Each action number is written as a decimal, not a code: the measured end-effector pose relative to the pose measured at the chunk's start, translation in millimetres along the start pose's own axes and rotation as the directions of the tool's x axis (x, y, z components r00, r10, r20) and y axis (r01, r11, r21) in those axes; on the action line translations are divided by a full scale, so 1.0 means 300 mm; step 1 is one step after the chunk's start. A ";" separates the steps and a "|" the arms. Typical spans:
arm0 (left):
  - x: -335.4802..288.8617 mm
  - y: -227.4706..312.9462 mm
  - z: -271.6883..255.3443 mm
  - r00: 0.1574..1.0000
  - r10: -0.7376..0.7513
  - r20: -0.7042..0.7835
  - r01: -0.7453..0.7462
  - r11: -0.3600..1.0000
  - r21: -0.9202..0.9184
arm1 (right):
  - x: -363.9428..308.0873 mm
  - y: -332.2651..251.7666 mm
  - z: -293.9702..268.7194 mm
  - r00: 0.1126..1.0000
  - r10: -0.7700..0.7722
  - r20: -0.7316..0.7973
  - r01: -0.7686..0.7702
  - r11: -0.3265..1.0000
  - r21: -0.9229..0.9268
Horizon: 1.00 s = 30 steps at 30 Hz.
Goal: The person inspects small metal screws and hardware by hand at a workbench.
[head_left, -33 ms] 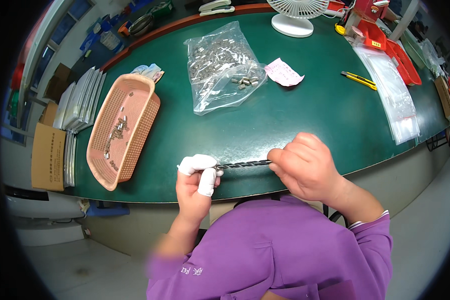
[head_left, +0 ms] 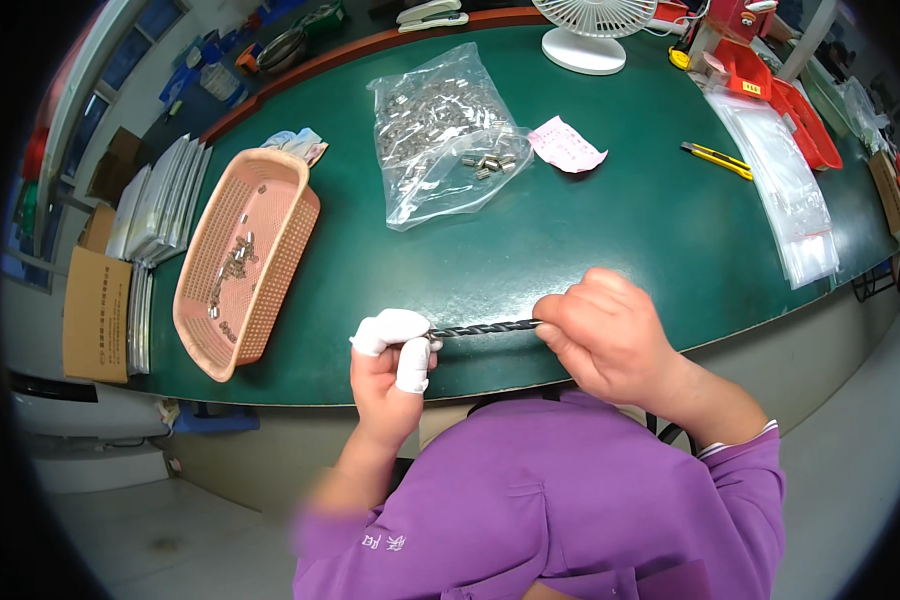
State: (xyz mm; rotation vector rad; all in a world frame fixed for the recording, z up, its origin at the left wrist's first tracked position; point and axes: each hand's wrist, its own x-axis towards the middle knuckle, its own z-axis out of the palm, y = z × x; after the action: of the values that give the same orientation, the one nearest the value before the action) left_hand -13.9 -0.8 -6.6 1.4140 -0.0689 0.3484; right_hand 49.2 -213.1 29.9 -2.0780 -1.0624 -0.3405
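Observation:
My right hand (head_left: 605, 330) is closed on one end of a black spiral drill bit (head_left: 482, 329), held level just above the table's near edge. The bit's other end meets my left hand (head_left: 390, 355), whose thumb and forefinger wear white finger covers. These two fingers pinch a small metal piece, of which only a glint shows at the bit's end. Beyond my hands lies a clear plastic bag (head_left: 435, 120) full of small metal pieces, several of them (head_left: 490, 163) loose near its mouth. At the left stands a pink plastic basket (head_left: 288, 262) with more such pieces inside.
A pink paper slip (head_left: 567, 146) lies beside the bag. Farther right are a yellow cutter knife (head_left: 718, 160), a stack of clear plastic bags (head_left: 785, 200) and red trays (head_left: 805, 125). A white fan (head_left: 585, 52) stands at the back. A cardboard box (head_left: 97, 315) is left of the basket.
Both my hands and the drill bit have shifted very slightly to the left; the grip of each looks the same.

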 end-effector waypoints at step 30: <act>0.079 0.016 -0.071 0.610 0.526 0.592 -0.782 0.520 0.344 | -0.014 0.040 -0.010 0.545 0.421 0.725 -0.838 0.247 0.486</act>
State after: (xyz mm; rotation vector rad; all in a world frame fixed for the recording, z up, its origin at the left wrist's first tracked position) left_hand 3.8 25.0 0.6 2.0338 -0.9945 0.7583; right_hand 56.3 -222.2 23.5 -1.4930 -0.2841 1.0014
